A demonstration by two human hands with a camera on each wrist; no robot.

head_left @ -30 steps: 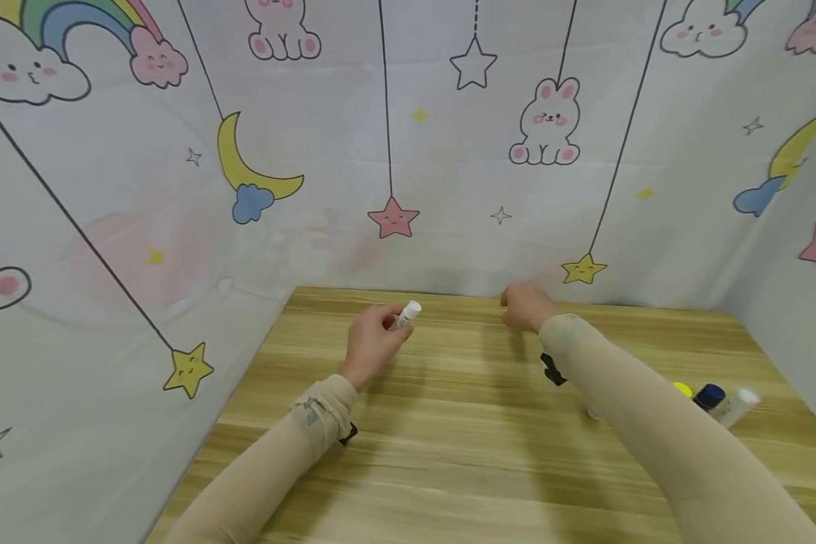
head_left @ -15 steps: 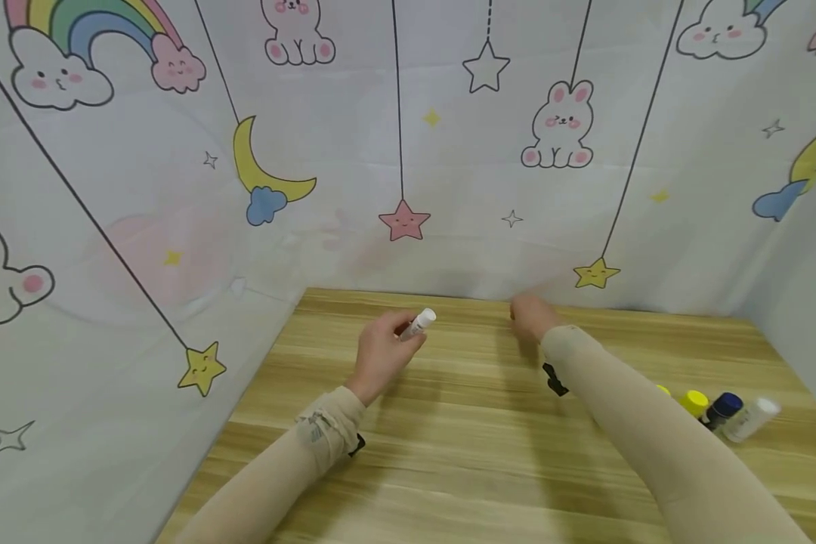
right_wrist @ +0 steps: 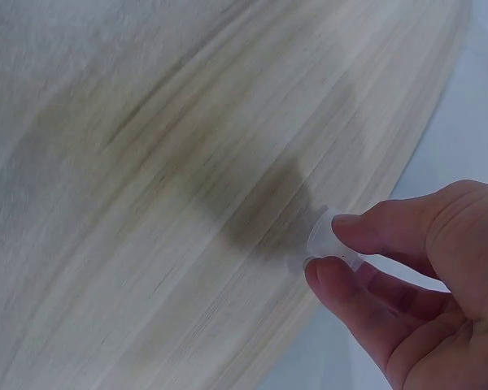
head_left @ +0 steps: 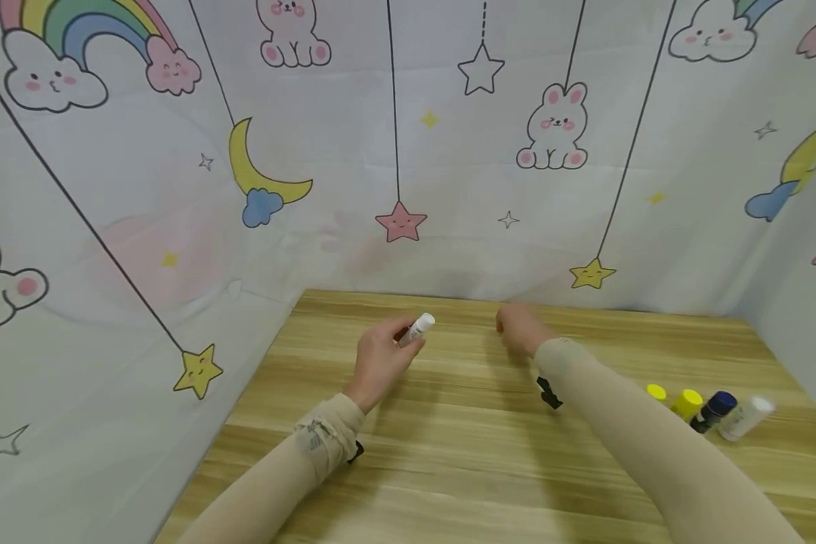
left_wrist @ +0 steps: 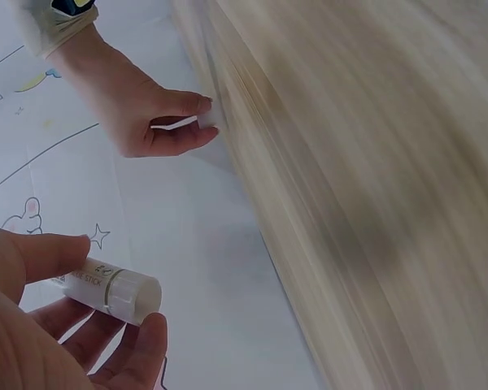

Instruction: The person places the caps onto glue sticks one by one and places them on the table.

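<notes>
A white glue stick (left_wrist: pixel 106 286) with "STICK" on its label is held by my left hand (head_left: pixel 381 357), thumb on one side and fingers on the other. Its white end points away from the palm in the left wrist view. Farther right, near the table's back edge, my right hand (head_left: pixel 523 331) pinches a small translucent white cap-like piece (right_wrist: pixel 329 238) between thumb and index fingertip. That piece is hidden by the hand in the head view. The two hands are apart, both over the wood-grain table (head_left: pixel 449 453).
To the right, partly behind the right sleeve, stand two yellow-topped containers (head_left: pixel 687 403), a dark blue-capped one (head_left: pixel 714 410) and a white one (head_left: pixel 748 418). A printed cloth (head_left: pixel 476 249) rises behind the table and at both sides.
My right hand has shifted slightly left and nearer, still pinching; more of the yellow tops shows past the sleeve. The left hand keeps its hold on the glue stick. The head view has turned slightly.
</notes>
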